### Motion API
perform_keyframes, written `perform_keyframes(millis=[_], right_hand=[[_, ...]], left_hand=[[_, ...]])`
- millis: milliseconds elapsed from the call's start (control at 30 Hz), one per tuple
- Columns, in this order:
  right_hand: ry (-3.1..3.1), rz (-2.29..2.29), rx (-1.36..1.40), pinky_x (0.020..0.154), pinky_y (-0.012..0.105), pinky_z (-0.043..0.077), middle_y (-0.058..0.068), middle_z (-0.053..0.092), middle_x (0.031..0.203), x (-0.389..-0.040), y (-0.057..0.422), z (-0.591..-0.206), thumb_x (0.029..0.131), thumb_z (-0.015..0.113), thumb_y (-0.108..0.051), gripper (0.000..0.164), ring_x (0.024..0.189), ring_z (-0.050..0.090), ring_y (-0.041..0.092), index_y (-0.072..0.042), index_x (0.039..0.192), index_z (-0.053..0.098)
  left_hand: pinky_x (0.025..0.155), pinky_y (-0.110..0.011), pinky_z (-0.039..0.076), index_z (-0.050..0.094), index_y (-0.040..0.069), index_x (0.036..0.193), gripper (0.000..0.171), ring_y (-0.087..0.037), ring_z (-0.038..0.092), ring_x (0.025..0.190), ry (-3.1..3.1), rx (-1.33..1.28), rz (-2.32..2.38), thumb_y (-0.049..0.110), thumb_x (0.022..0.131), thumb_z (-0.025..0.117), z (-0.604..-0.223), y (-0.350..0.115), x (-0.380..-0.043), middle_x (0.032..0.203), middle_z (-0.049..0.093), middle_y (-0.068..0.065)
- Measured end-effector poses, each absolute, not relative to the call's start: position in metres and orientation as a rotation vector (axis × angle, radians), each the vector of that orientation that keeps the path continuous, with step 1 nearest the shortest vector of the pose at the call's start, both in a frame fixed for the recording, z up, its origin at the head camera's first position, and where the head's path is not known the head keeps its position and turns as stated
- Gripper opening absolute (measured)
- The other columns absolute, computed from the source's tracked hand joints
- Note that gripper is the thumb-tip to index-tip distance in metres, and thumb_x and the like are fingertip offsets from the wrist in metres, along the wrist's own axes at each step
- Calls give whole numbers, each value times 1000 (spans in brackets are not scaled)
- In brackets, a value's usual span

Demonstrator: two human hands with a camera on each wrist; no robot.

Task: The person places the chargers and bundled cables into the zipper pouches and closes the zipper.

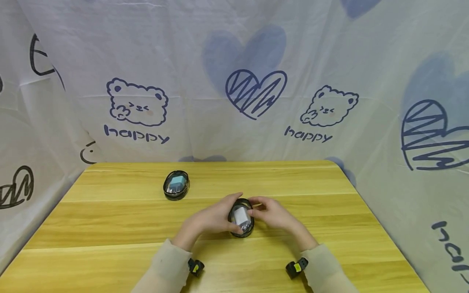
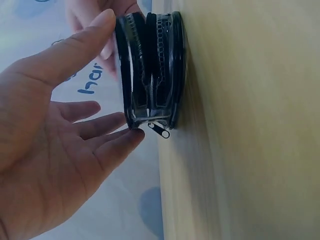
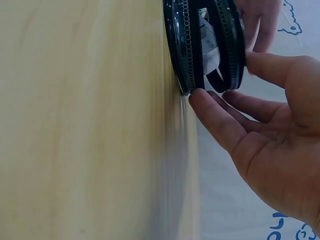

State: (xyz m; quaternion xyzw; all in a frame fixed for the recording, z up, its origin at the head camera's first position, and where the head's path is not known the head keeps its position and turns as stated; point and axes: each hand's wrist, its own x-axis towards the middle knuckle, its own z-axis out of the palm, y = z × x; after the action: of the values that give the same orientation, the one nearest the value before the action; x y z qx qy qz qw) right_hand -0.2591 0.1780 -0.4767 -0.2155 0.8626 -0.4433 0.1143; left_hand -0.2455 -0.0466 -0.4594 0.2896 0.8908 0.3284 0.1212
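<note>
A small oval zippered case, clear with black trim, lies on the wooden table with a white block inside. My left hand holds the case from the left, thumb and fingers on its edges. In the left wrist view the zipper pull hangs at the case's end. From the right, my right hand grips the rim between thumb and fingers. The right wrist view shows the zipper parted on that side, with the white block visible through the gap.
A second oval case with black trim and a light blue block inside sits farther back on the left. The wooden table ends at a printed white cloth behind it and at both sides.
</note>
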Motion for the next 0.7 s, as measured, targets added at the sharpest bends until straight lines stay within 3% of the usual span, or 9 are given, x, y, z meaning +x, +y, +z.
perform_keyframes(millis=[267,700], right_hand=[[2560,-1248,-685,88,38,52,14,57,128,-258,178,-477,92,63,-18,46,109,59,30,-2,134,51],[2548,-1208,-720,90,37,51,13,54,132,-260,180,-481,89,66,-16,55,109,58,28,-3,139,46]], left_hand=[[103,-45,40,24,6,149,97,-29,43,126,2665,706,925,42,77,77,-458,-55,-247,141,36,-18],[96,-40,45,41,0,137,71,-24,53,111,2626,716,945,27,82,75,-462,-56,-250,127,50,-14]])
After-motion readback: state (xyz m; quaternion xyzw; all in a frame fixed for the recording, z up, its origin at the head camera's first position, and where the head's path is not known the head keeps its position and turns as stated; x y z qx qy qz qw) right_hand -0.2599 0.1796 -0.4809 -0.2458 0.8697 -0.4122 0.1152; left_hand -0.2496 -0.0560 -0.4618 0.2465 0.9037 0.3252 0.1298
